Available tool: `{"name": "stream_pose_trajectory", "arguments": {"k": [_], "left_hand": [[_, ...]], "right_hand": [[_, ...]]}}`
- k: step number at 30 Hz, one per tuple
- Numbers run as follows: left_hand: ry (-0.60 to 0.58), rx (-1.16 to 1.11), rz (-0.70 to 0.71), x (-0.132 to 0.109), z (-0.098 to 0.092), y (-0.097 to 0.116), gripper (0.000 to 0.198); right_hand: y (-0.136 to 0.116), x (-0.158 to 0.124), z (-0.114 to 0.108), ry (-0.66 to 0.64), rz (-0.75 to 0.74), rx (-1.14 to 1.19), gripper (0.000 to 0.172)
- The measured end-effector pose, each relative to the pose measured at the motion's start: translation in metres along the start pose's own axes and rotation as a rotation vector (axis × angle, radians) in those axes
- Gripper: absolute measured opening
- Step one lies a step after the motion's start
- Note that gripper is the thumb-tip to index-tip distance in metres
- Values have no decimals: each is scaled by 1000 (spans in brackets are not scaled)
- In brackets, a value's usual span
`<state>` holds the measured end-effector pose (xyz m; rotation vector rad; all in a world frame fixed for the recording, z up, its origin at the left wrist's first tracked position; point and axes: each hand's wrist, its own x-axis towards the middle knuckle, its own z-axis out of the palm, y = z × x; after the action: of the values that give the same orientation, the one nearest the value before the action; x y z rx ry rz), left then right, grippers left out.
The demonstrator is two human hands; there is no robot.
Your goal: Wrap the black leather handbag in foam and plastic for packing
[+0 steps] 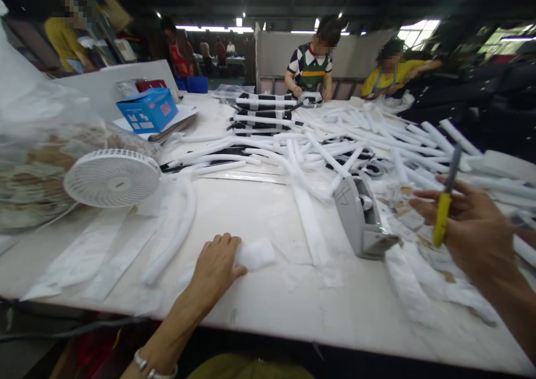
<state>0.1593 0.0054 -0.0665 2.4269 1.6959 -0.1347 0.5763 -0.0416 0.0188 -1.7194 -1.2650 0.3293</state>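
Observation:
My left hand (216, 264) rests on the table at the front, cupped over one end of a short piece of white foam wrap (258, 254). The foam comes out to the right between thumb and fingers, and the palm hides the rest. Raised above the right side of the table, my right hand (471, 217) holds a yellow-handled tool (442, 217) with a long grey end pointing up. Blur hides the tool's exact kind. A grey tape dispenser (364, 220) stands between my hands, nearer to the right one.
White foam tubes (318, 150) lie piled across the table's middle and right. Crumpled white wrapping (422, 278) spreads below my right hand. On the left are a white fan (113, 178), a blue box (148, 110) and a filled clear bag (33, 167). Co-workers (312, 66) work across the table.

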Motion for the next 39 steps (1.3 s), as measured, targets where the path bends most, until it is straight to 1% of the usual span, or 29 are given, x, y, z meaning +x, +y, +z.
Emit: {"name": "stream_pose_trajectory", "arguments": {"k": [2, 4, 8, 10, 13, 14, 16, 19, 20, 21, 23, 25, 26, 27, 30, 32, 35, 37, 39], "left_hand": [[-51, -27, 15, 8, -6, 0, 33], [-97, -54, 42, 15, -12, -1, 30], [-137, -57, 96, 22, -16, -3, 21], [-141, -57, 95, 20, -15, -1, 22], [-144, -80, 69, 17, -12, 2, 36], [-144, -93, 64, 17, -11, 3, 38], [-141, -126, 70, 18, -10, 4, 29], [-123, -194, 89, 18, -14, 1, 13], [-126, -240, 98, 17, -16, -1, 11], [-147, -336, 101, 14, -20, -4, 12], [-243, -670, 85, 4, -27, -12, 20], [-341, -1074, 32, -10, -32, -22, 35], [-364, -1234, 2, -17, -32, -27, 43], [-360, -1336, -23, -24, -31, -33, 48], [-294, -1513, -60, -42, -20, -46, 56], [-254, -1585, -88, -51, -11, -52, 57], [-215, -1680, -112, -60, 0, -57, 55], [-199, -1742, -98, -65, 5, -58, 53], [-190, -1792, -78, -67, 8, -59, 52]], "right_hand": [[-18, -15, 20, 7, 22, 67, 70], [-30, -32, 41, -41, 36, 129, 67], [-32, -63, 72, -254, 75, 253, 68], [-30, -75, 84, -366, 133, 318, 66], [-31, -91, 100, -518, 234, 447, 63], [-32, -96, 105, -558, 266, 489, 63], [-36, -103, 112, -634, 330, 548, 63], [-42, -111, 116, -744, 443, 588, 65], [-43, -114, 116, -781, 469, 609, 64], [-42, -117, 116, -821, 484, 642, 64], [-38, -125, 120, -919, 487, 734, 65], [-32, -136, 129, -1041, 498, 845, 70], [-29, -142, 136, -1118, 519, 894, 73], [-28, -147, 144, -1195, 544, 935, 74], [-36, -160, 163, -1366, 595, 1018, 70], [-50, -162, 166, -1435, 562, 1040, 71], [-72, -158, 161, -1470, 493, 1043, 74], [-84, -152, 155, -1458, 455, 1028, 71], [-94, -147, 150, -1474, 411, 992, 71]]}}
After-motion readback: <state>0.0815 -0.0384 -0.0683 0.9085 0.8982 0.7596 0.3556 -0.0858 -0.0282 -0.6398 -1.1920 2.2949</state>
